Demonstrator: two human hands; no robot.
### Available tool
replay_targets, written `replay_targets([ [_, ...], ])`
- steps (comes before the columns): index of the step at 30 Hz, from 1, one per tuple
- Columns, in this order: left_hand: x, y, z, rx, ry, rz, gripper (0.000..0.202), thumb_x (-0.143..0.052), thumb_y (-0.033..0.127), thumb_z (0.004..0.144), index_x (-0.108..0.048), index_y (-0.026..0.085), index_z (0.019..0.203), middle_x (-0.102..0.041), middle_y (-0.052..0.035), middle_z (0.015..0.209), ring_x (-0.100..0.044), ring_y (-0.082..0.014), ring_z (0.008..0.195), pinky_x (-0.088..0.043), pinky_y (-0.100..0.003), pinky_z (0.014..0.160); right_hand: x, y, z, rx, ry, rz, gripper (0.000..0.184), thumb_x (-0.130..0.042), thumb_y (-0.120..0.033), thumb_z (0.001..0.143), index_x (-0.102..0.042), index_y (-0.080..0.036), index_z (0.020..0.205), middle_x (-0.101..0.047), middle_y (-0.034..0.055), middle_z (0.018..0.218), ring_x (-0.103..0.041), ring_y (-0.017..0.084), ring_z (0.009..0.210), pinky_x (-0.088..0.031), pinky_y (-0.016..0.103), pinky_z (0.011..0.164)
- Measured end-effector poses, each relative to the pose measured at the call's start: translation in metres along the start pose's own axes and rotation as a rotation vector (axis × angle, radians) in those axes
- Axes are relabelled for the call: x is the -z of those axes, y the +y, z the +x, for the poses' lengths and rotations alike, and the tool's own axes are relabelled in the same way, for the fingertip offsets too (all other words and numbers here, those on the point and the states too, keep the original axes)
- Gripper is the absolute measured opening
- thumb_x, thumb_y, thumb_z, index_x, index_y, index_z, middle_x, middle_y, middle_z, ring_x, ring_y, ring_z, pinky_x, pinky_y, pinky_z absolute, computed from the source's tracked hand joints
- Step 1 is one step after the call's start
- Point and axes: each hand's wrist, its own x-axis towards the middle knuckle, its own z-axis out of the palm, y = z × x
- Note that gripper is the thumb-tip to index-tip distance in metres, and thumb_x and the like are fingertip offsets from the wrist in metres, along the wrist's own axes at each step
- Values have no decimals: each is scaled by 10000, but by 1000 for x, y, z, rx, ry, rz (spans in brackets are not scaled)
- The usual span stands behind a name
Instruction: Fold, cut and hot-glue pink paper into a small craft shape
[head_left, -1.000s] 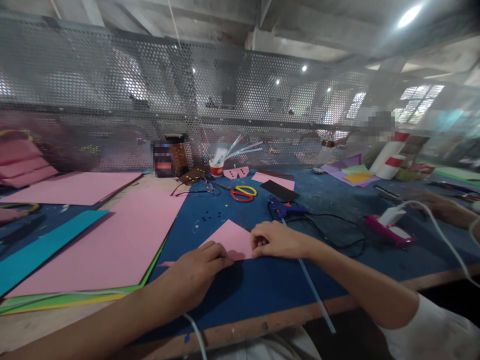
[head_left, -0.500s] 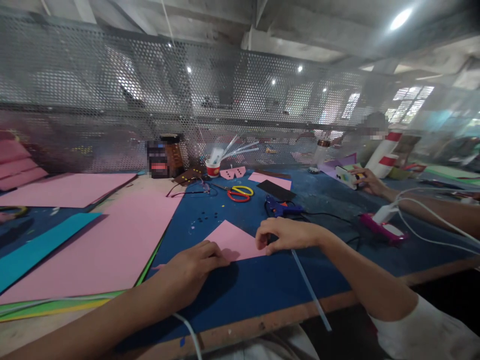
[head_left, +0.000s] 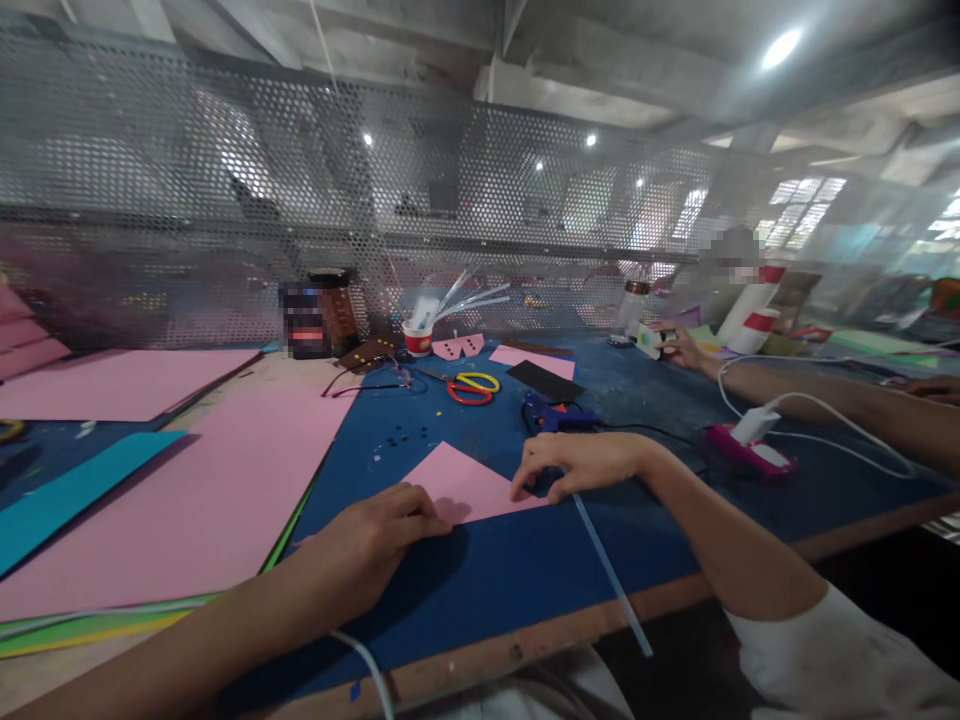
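Observation:
A piece of pink paper (head_left: 465, 480) lies on the blue table mat in front of me, its top corner pointing away. My left hand (head_left: 382, 535) rests at its left side, fingers curled together, with the fingertips on the paper near its lower edge. Over the right corner arches my right hand (head_left: 585, 465), index finger and thumb apart, their tips touching the paper. A clear glue stick (head_left: 611, 575) lies just below my right hand and juts past the table edge. Behind that hand is a blue glue gun (head_left: 559, 412).
Scissors (head_left: 472, 388), eyeglasses (head_left: 371, 380), black paper (head_left: 546, 379) and a cup of glue sticks (head_left: 418, 338) lie or stand farther back. Large pink sheets (head_left: 187, 500) and a blue strip (head_left: 82, 490) are left. A pink power strip (head_left: 750, 452) and another person's hand (head_left: 682, 347) are right.
My right thumb has shifted right along the paper's corner, away from the index finger. My left hand stays on the paper. The other person's hand has moved left with a small card-like item.

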Motion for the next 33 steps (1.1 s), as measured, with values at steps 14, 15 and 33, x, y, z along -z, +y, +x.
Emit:
replay_targets([
  [14, 4, 2, 1, -27, 12, -16, 524, -290, 35, 949, -601, 312, 1267, -612, -58, 1154, -614, -179, 1060, -491, -300, 932, 0, -21, -4, -5, 134, -64, 518, -582, -34, 812, -615, -226, 1292, -638, 57, 1194, -545, 202, 1118, -380, 338, 1013],
  [15, 4, 2, 1, -23, 7, -8, 525, -291, 34, 948, -601, 314, 1264, -612, -58, 1149, -614, -181, 1051, -493, -303, 925, -1, -26, -4, 1, 134, -77, 551, -580, -16, 785, -613, -225, 1294, -629, 56, 1224, -539, 206, 1129, -376, 343, 1021],
  [33, 0, 1, 3, -68, -9, 88, 530, -400, -5, 880, -590, 279, 1286, -611, -75, 1147, -576, -218, 1056, -485, -350, 928, -51, -32, 41, 29, 331, -458, 293, -562, -160, 898, -698, -243, 1144, -641, 50, 992, -568, 196, 922, -398, 320, 824],
])
